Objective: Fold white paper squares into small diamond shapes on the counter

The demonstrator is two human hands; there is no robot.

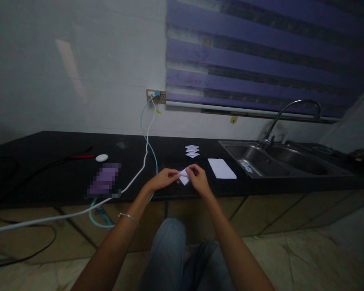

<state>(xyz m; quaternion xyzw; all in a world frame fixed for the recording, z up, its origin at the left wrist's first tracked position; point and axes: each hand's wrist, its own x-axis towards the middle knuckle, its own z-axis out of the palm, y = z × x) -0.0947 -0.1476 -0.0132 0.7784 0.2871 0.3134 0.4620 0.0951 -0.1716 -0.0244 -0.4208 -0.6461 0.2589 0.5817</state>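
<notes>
Between my two hands is a small folded piece of white paper (pixel 185 180), its pointed corner turned toward me. My left hand (pixel 165 179) pinches its left corner. Fingers of my right hand (pixel 198 178) are closed on its right upper side. Just beyond, several folded white paper pieces (pixel 192 151) lie in a short column on the black countertop (pixel 170 153). Right of my right hand lies a stack of white paper sheets (pixel 221 168).
A steel sink (pixel 255 161) with a curved faucet (pixel 291 106) is at the right. White and teal cables run from a wall outlet (pixel 156 95) across the counter to the left, near a blurred-out purple rectangle (pixel 105 180), a white oval object (pixel 102 158) and a red stick-like item (pixel 84 156).
</notes>
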